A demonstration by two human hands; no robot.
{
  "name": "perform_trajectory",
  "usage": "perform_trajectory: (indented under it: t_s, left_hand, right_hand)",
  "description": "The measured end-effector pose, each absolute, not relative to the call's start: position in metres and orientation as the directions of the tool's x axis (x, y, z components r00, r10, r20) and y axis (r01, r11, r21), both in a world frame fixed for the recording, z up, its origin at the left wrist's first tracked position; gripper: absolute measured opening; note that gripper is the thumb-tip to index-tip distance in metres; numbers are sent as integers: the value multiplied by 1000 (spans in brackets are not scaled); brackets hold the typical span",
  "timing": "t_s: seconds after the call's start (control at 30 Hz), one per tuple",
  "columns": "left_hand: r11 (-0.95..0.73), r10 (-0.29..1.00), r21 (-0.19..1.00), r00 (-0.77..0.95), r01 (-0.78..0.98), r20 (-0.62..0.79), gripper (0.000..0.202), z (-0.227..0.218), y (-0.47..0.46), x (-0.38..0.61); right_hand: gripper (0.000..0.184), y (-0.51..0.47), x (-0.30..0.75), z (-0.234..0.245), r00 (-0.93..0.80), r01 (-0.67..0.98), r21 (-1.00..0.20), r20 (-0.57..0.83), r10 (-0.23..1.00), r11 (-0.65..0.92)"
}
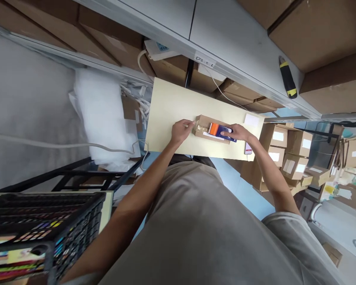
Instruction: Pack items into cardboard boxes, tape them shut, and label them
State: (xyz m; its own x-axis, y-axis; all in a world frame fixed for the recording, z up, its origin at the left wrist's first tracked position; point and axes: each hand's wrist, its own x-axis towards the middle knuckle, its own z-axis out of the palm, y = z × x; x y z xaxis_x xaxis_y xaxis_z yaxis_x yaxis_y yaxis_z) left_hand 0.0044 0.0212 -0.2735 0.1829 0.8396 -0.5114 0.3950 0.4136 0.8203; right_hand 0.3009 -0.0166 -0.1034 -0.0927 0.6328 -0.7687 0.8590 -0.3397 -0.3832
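A long brown cardboard box (208, 119) lies on the cream tabletop (169, 103). My right hand (239, 132) grips a tape dispenser (215, 130), orange at its front and dark blue at the handle, held over the top of the box. Shiny clear packing tape (200, 129) shows at the box's left end. There, my left hand (181, 130) has thumb and fingers pinched on what looks like the tape's end; the fingertips are small in view. A white label partly shows on the box beneath the dispenser.
A phone (248, 148) with a cable and a white paper (251, 120) lie at the table's right end. Above runs a grey shelf with a yellow-black utility knife (288, 78). Cardboard boxes (296, 144) stand right; a black crate (77, 221) stands lower left.
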Motion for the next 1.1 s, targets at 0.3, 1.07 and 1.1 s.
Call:
perform_trajectory:
  t_s: [0.3,1.07,1.1]
  left_hand:
    - [404,870,767,49,498,-490,19,-242,9,38]
    - [444,880,622,-184,645,-437,19,-249,12,53]
    - [445,879,617,-185,650,-439,19,-250,12,53]
  right_hand:
    - [88,-8,293,-110,-129,935,-304,-773,621,-184]
    - [67,-76,424,-143,39,930,-148,-870,491,-337]
    - [66,-76,420,-146,47,933,-142,-863,503,-332]
